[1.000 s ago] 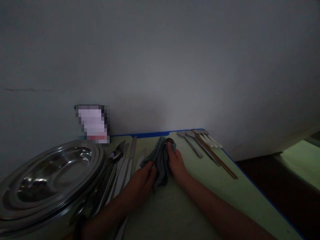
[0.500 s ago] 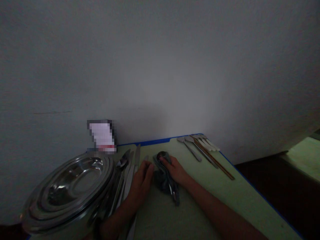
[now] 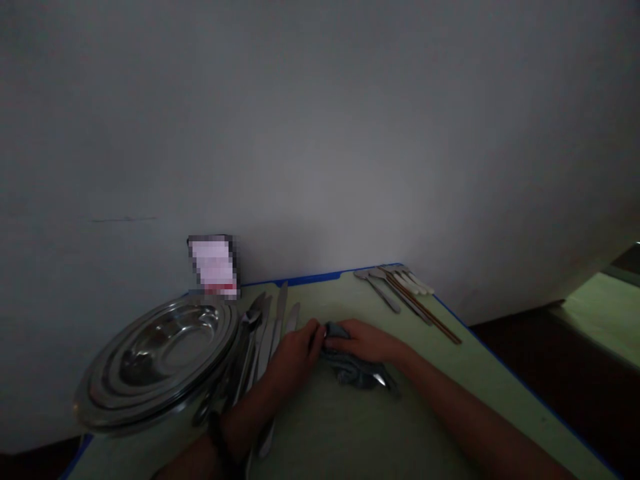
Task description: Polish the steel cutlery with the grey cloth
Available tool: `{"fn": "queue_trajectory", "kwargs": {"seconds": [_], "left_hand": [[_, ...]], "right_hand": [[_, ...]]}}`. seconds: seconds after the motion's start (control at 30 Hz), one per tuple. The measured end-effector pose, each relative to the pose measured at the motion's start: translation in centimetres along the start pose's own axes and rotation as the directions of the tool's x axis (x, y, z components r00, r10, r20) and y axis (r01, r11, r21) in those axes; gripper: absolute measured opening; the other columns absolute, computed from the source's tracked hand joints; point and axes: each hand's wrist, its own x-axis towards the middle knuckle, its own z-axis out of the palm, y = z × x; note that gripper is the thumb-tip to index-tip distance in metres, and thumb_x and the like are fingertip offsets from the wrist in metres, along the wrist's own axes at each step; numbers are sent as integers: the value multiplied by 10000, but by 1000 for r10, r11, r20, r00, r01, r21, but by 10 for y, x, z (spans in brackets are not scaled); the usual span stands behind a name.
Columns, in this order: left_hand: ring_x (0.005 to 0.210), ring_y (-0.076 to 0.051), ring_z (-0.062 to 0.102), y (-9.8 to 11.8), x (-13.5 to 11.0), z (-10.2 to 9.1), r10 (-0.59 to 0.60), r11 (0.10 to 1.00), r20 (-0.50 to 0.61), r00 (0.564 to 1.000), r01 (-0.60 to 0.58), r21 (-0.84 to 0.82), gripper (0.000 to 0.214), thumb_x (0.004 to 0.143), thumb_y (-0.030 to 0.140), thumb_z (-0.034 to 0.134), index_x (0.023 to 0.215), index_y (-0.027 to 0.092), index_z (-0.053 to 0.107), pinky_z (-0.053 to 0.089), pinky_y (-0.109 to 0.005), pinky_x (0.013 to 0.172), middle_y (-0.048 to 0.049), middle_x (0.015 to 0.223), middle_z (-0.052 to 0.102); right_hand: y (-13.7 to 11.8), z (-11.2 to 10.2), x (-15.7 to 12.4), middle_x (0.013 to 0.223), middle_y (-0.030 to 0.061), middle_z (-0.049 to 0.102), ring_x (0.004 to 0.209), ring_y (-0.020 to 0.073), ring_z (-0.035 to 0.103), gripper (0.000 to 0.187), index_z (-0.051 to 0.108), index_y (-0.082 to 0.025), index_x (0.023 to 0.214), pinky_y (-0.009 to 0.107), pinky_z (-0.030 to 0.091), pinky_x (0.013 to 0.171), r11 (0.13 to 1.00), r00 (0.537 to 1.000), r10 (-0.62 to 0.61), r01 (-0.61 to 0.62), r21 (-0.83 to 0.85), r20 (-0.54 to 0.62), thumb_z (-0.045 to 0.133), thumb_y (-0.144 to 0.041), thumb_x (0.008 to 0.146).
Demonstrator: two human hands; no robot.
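My right hand is closed around a grey cloth. Wrapped in that cloth is a metal spoon, whose shiny handle pokes out at the lower right. My left hand pinches the spoon's other end, which the fingers mostly cover. Beside my left hand lie several table knives, their blades pointing toward the wall. More metal cutlery, with a dark spoon bowl on top, rests between these knives and the plates.
Stacked round steel dishes stand at the left. A phone-like screen, blurred out, leans on the wall. At the table's far right lie a spoon, brown chopsticks and several white-handled utensils.
My left hand has moved right and now grips the spoon's end. The cloth and spoon have swung from steep to flatter, handle toward the right. The view has shifted slightly.
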Motion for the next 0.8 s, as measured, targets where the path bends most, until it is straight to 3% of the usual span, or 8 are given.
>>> {"fn": "queue_trajectory", "kwargs": {"seconds": [0.13,0.23,0.37,0.47,0.63,0.8], "left_hand": [[572,-174,555,0,1,1,-22,999,-45,999,23,27,244,899,333,351,746,208,493,361,-272,556,9,619,563],[605,-177,568,1,2,1,-37,999,-78,996,39,21,276,919,350,301,776,205,488,389,-277,583,-2,658,589],[640,-171,576,0,3,1,-49,998,-68,996,47,-38,251,922,343,307,905,188,504,414,-269,592,-12,717,615],[637,-161,559,-3,3,-1,-66,983,1,998,66,-170,283,921,345,327,1119,187,454,403,-252,570,0,735,611],[725,-153,558,-2,2,-8,2,946,177,984,56,-319,348,872,383,457,1181,222,456,408,-232,583,-31,916,610],[591,-122,540,6,2,-5,-44,905,190,981,119,-408,383,803,331,553,1148,197,455,406,-202,500,9,723,590]], "right_hand": [[0,-15,-19,606,-31,579,548,111,475,248,651,-185,745,222,367,536,999,998,51,-52,8,47,544,-406,777],[3,-23,-36,631,-14,592,539,105,478,278,658,-177,797,218,369,509,993,993,114,-113,25,-31,511,-413,801],[8,-28,-44,627,-10,586,546,106,482,280,665,-170,792,219,372,503,988,987,156,-156,-18,-38,540,-420,776],[11,-31,-41,633,-9,577,566,102,485,311,658,-158,773,212,367,506,981,982,186,-187,-53,-18,551,-449,762],[14,-41,-42,710,-1,591,614,87,499,343,643,-137,850,195,385,542,966,964,254,-257,31,82,547,-457,773],[14,-45,-45,741,11,601,613,87,512,383,634,-132,907,201,408,552,941,947,294,-310,136,125,554,-477,761]]}}
